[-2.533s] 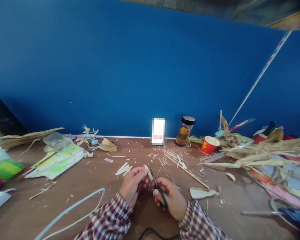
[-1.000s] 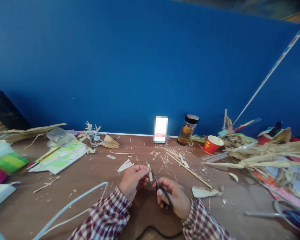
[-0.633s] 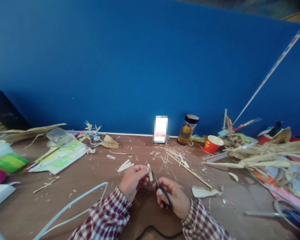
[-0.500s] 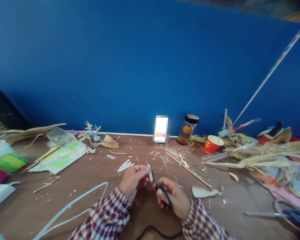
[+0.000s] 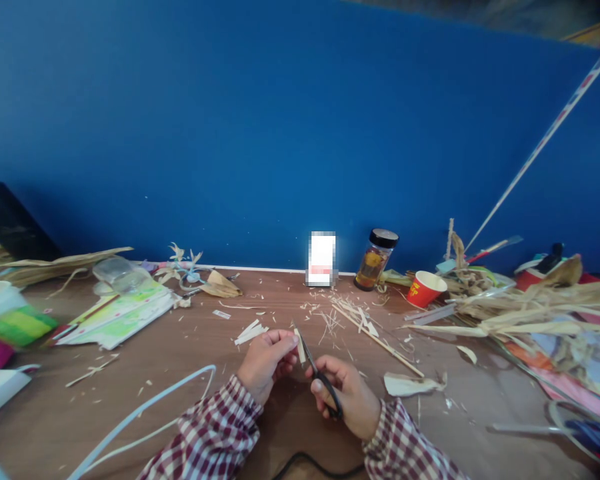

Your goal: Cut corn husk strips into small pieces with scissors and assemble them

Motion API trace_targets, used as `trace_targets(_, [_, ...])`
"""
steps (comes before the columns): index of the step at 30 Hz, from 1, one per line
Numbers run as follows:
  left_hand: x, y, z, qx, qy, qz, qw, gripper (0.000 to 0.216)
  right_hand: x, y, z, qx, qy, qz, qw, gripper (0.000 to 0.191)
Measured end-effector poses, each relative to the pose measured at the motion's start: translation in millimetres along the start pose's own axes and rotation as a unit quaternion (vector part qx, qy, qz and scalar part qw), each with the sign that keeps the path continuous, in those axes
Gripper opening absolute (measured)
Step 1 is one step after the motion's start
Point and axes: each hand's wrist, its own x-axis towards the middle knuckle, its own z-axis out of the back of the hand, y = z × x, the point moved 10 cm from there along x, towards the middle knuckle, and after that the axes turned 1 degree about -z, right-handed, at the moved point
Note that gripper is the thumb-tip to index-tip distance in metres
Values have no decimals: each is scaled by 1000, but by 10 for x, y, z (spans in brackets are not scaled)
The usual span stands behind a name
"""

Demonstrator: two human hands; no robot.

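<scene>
Scissors with dark handles sit in the right hand, its fingers closed around the loops, while the blades slant toward the far edge over the middle of the tabletop. Alongside the blades is a narrow pale strip, pinched between thumb and fingers of the left hand; whether the metal touches it cannot be told. The two hands are near each other but apart, both in checked sleeves. Just beyond the left hand lies a small bundle of cut strips. Thin slivers and a long stick lie beyond the right hand, with a whitish husk piece nearer. At the far edge, a dark-lidded jar stands between a bright, pixelated panel and a red paper cup. Dry husks heap along the right edge; a green-painted sheet lies toward the far left corner.
</scene>
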Motion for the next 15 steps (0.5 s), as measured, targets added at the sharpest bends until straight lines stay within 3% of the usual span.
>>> trace_targets(15, [-14, 40, -38, -85, 18, 33, 996, 10, 42, -40, 70, 4, -13, 2, 1000, 40])
